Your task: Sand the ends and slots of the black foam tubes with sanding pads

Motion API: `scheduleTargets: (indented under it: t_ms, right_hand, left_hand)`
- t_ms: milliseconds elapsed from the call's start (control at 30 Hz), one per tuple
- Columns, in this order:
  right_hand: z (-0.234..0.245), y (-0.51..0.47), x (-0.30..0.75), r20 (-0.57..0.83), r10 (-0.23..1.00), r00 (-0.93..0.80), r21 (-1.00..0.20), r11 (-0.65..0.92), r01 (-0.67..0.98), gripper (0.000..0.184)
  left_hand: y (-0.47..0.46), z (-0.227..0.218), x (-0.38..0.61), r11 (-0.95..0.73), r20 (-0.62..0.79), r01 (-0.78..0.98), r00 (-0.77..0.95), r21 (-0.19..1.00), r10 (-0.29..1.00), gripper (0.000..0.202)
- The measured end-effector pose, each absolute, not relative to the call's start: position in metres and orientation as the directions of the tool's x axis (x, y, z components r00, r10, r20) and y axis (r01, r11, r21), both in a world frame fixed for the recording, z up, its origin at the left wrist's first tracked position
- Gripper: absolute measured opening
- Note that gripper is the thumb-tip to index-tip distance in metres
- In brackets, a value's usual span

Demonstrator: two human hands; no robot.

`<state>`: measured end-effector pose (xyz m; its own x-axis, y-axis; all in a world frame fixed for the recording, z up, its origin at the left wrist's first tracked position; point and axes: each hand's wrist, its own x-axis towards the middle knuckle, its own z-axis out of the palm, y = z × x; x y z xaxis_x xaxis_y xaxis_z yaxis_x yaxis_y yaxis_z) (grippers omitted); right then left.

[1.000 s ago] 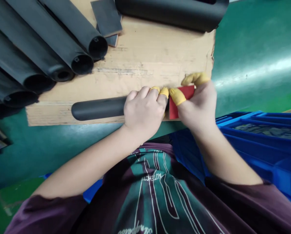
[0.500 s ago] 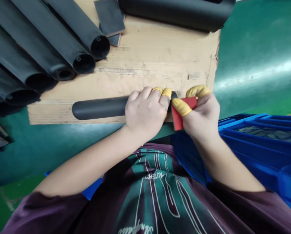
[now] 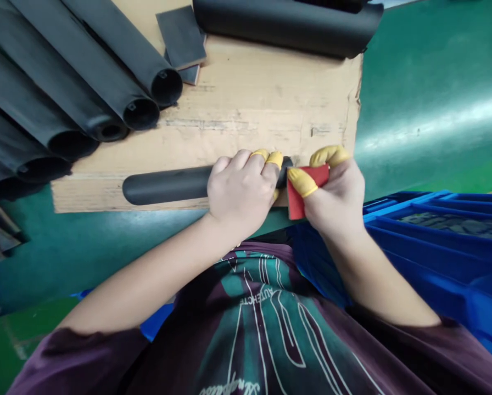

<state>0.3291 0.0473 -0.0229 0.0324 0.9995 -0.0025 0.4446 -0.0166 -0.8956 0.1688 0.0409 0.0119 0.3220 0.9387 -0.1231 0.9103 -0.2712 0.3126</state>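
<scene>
A dark grey tube (image 3: 167, 185) lies across the near edge of the cardboard. My left hand (image 3: 244, 192) is wrapped over its right part, with yellow finger cots on some fingers. Between the thumb and fingers of my right hand (image 3: 339, 189) is a red sheet, apparently sandpaper (image 3: 296, 204), pinched at the tube's right end. Yellow cots cover that thumb and a finger too. The sheet hides part of the tube's end, so I cannot tell how firmly it touches.
Several dark tubes (image 3: 101, 60) lie side by side at the left. Dark flat pads (image 3: 182, 38) and a wide black curved piece (image 3: 287, 24) rest at the back of the cardboard sheet (image 3: 246, 104). Blue crates (image 3: 419, 247) stand at the right.
Both hands and the red sandpaper appear slightly further left, while the view itself has shifted a little. The holds on the tube and the sandpaper are the same.
</scene>
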Motion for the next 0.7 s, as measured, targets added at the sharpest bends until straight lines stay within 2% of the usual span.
scheduleTargets:
  t_ms: [233, 433, 700]
  right_hand:
    - [-0.021, 0.050, 0.326, 0.044, 0.998, 0.041, -0.853, 0.016, 0.521, 0.027]
    - [-0.027, 0.045, 0.329, 0.058, 0.998, 0.037, -0.844, 0.029, 0.535, 0.031]
    - [-0.033, 0.049, 0.332, 0.172, 0.984, 0.040, -0.841, 0.126, 0.527, 0.033]
  left_hand:
    - [0.043, 0.011, 0.169, -0.308, -0.113, 0.917, 0.344, 0.252, 0.932, 0.028]
    - [0.042, 0.012, 0.170, -0.261, -0.129, 0.912, 0.314, 0.317, 0.941, 0.026]
    - [0.042, 0.010, 0.169, -0.304, -0.092, 0.908, 0.342, 0.288, 0.935, 0.026]
